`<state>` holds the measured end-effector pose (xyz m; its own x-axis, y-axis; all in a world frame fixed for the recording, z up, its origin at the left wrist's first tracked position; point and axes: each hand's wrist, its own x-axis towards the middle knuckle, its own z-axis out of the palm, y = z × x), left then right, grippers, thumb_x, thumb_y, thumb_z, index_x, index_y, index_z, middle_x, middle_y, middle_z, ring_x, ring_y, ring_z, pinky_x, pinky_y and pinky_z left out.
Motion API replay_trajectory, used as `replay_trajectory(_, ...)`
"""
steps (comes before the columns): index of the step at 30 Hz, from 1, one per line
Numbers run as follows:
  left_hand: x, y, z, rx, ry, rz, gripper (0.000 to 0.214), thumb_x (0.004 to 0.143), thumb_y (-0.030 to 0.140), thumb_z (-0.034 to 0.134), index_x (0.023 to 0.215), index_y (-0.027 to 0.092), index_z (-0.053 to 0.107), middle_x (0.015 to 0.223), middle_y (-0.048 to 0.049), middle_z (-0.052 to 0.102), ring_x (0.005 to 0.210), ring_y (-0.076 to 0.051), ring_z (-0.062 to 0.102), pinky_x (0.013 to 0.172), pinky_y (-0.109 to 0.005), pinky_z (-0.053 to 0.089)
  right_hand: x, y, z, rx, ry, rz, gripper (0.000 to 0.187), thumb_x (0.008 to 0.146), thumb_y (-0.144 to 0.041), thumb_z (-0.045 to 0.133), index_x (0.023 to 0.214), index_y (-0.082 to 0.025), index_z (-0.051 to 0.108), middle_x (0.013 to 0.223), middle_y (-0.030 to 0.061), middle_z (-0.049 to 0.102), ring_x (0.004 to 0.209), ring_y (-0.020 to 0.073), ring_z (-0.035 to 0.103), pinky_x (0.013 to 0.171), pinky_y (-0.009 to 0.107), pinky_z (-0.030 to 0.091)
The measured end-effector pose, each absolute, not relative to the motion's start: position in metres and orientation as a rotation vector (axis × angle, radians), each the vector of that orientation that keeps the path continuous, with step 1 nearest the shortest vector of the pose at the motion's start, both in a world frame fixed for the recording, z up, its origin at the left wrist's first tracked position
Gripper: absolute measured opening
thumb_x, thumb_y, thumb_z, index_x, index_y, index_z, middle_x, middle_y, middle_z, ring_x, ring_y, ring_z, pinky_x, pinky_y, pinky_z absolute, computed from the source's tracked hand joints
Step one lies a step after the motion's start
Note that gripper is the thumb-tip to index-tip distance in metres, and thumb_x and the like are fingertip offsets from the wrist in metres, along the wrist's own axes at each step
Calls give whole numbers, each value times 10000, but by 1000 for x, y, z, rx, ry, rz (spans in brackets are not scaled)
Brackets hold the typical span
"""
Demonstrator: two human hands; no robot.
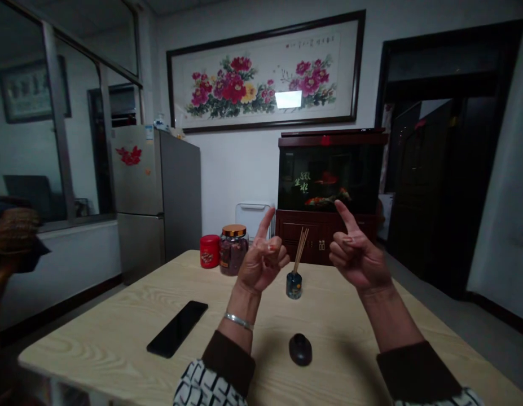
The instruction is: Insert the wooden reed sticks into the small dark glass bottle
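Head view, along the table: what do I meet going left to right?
Black smartphone, red tin, glass jar with copper lid, left hand, reed diffuser, right hand.

The table top point(92, 344): pale yellow-beige with a wood-grain pattern. The reed diffuser bottle point(294, 285): dark blue with pale flecks. Its reeds point(300, 251): tan. The oval object point(300, 349): matte black. The phone point(177, 329): black. The canister point(209, 251): red with a gold motif. The glass jar point(233, 256): gold lid, dark maroon contents. The sleeves point(208, 388): white with a black geometric pattern, dark brown cuffs. The bangle point(238, 321): silver. The wall painting point(261, 73): crimson and pink peonies, green leaves, cream ground.
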<state>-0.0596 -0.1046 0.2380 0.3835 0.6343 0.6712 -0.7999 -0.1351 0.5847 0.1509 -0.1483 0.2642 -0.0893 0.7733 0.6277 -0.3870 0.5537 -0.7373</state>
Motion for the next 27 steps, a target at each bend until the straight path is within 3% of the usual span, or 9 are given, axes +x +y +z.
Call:
replay_trajectory(8,-42,-90,158,869,-213,1266,815,715,116,630,1471,335,419,582,89,189,479,-75,119,477,-225,136,155,-137,190,-317,-1156,1114,747,766,-274,558,1490,-393,417,578,-113,124,496,108,8,394,176,152)
replay_trajectory(20,-39,-75,143,872,-197,1236,932,725,108,627,1546,358,262,585,96,239,468,-67,175,485,-222,147,159,-121,168,-331,-1118,1169,754,761,-258,547,1490,-393,413,582,-114,122,500,108,-2,399,182,134)
replay_trajectory(24,-41,-65,133,852,-172,1222,924,732,102,639,1546,335,271,578,98,270,468,-67,229,489,-214,187,165,-113,155,-335,-1098,1219,683,784,-266,583,1450,-362,466,584,-111,152,482,99,51,401,169,165)
replay_trajectory(27,-44,-49,119,860,-96,1201,816,772,147,666,1513,285,353,603,88,363,495,-61,327,519,-205,258,172,-92,136,-450,-1086,1279,571,775,-295,645,1342,-293,575,583,-102,274,461,77,191,415,167,188)
